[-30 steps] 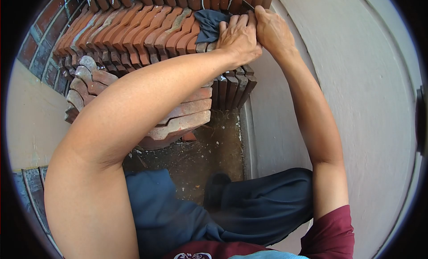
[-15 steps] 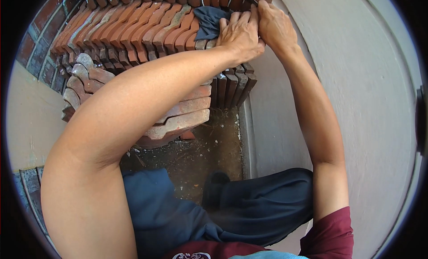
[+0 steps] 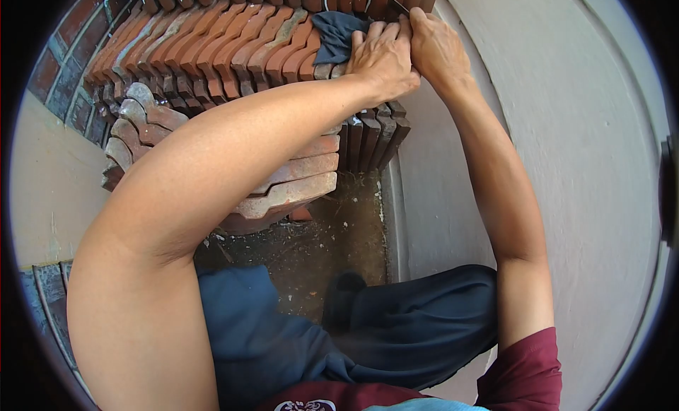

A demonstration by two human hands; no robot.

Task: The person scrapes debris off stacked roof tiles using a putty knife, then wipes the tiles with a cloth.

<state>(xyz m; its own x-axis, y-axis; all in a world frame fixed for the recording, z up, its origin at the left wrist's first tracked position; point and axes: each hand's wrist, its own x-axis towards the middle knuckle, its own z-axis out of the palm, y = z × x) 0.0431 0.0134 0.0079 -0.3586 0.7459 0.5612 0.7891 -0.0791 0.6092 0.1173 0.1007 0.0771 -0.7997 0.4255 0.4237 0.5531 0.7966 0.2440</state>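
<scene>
My left hand (image 3: pixel 384 56) lies palm down at the right end of the upper row of stacked clay tiles (image 3: pixel 219 47), its fingers pointing away from me and slightly apart. A dark grey cloth (image 3: pixel 335 36) sits against those fingers on the tiles. Just to the right, my right hand (image 3: pixel 437 47) is closed around a thin dark tool (image 3: pixel 399 5), whose narrow end shows beyond the fingers. The two hands touch or nearly touch. What lies beneath the left palm is hidden.
Lower tile stacks (image 3: pixel 300 178) stand below my left forearm. A pale grey wall (image 3: pixel 587 178) rises on the right. The floor (image 3: pixel 339 220) is dirty and wet-looking, with white specks. A brick wall (image 3: pixel 74 50) is at the upper left.
The view has shifted slightly, so the tiles appear a little further right. The tool's visible end is tilted differently. Both hands stay in nearly the same place.
</scene>
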